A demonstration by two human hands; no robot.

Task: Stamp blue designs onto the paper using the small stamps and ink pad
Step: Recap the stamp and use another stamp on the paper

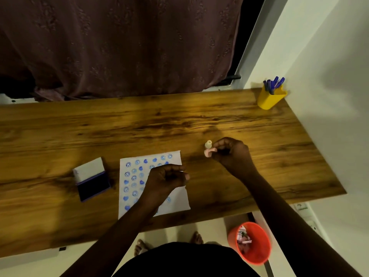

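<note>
A white paper (131, 188) with several blue stamped faces and hearts lies on the wooden desk (179, 120). My left hand (165, 179) hovers over the paper's right half, fingers curled, with nothing visible in it. To the left of the paper sits the open ink pad (92, 184), its dark pad facing up and its lid tilted back. Right of the paper, my right hand (229, 152) pinches a small pink stamp (208, 152) lying on its side. A small cream stamp (208, 144) stands upright just behind it.
A yellow cup (269, 99) full of blue pens stands at the desk's far right corner by the wall. A dark curtain hangs behind the desk. Below the desk's near edge, an orange bin (252, 242) sits on the floor beside my feet.
</note>
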